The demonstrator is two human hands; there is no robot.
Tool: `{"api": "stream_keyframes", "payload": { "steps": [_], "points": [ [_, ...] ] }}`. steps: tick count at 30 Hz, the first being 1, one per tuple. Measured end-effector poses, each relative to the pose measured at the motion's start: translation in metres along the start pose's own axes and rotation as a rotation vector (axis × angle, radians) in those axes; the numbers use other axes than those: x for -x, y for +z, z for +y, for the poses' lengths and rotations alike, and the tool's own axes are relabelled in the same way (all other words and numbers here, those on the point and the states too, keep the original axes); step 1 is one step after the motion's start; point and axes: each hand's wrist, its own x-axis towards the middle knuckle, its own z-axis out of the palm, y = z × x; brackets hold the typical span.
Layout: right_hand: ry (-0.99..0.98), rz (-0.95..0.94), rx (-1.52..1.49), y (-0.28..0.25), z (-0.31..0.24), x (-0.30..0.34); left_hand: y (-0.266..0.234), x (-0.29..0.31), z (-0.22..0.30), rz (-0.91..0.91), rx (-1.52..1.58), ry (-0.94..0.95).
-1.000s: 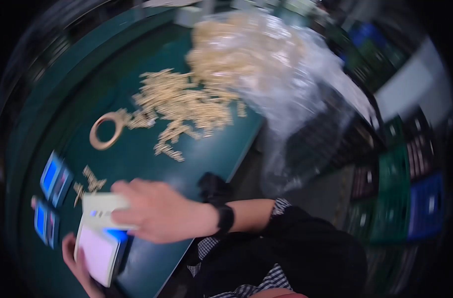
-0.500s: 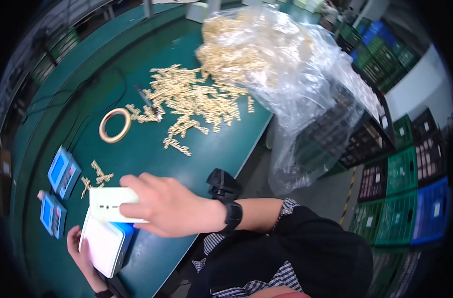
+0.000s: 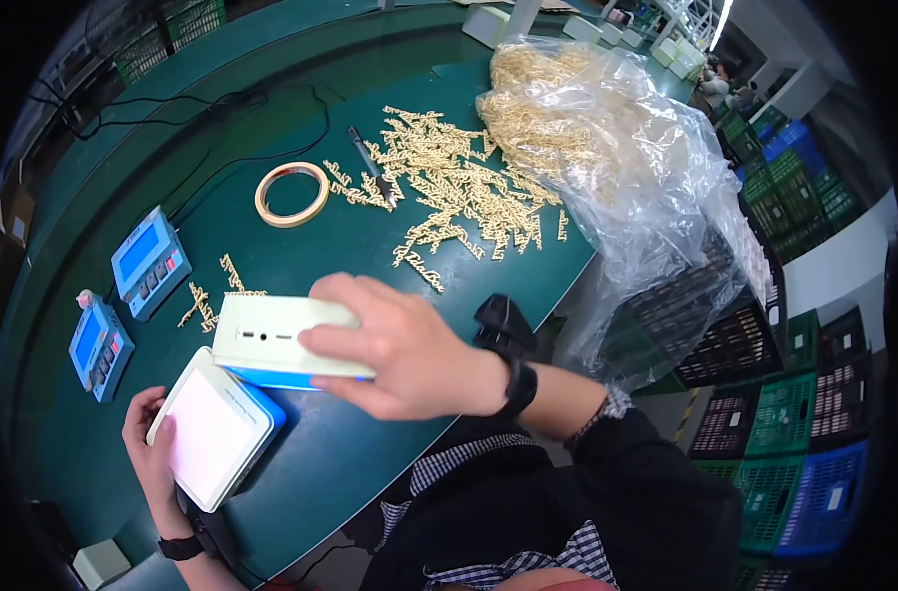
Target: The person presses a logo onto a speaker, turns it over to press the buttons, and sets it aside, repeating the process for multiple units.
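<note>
My left hand [image 3: 153,448] grips the left edge of a white box-shaped device [image 3: 212,426] with a bright, glowing panel and a blue side, low over the near left of the table. My right hand [image 3: 399,345] holds a second, similar pale cream device [image 3: 266,333] by its right end, fingers wrapped round it. Small ports and a round hole show along its narrow side, and a blue face shows underneath. This second device overlaps the upper edge of the first in the picture; whether they touch, I cannot tell. Beyond it lie a few gold-coloured lettering pieces [image 3: 200,307].
Two small blue display units [image 3: 151,261] stand at the left, with black cables behind. A tape roll [image 3: 264,202], a dark pen [image 3: 368,163] and piled lettering pieces [image 3: 459,177] lie farther back. A clear plastic bag [image 3: 646,158] hangs over the table's right edge, beside crates [image 3: 784,414].
The whole view has shifted, so the table things appear farther right and higher. The right-hand device has tilted, showing more of its port side and blue face. Both hands keep their hold.
</note>
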Motion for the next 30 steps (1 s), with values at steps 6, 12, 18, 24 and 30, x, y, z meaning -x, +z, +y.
{"api": "stream_keyframes", "payload": {
  "steps": [6, 12, 18, 24, 30],
  "points": [
    [-0.091, 0.065, 0.006, -0.042, 0.055, -0.039, 0.003, -0.004, -0.003, 0.006, 0.025, -0.033],
    [0.066, 0.216, 0.258, -0.081, 0.156, -0.142, 0.001, -0.002, 0.001, 0.019, 0.014, -0.059],
    [0.198, 0.431, 0.454, -0.065, 0.280, -0.231, 0.002, 0.003, 0.011, -0.011, 0.015, -0.092],
    [0.209, 0.334, 0.549, -0.033, 0.375, -0.263, 0.011, 0.001, 0.016, 0.022, -0.001, -0.141],
    [0.383, 0.281, 0.652, -0.040, 0.411, -0.254, 0.012, -0.005, 0.020, 0.033, -0.012, -0.135]
  ]
}}
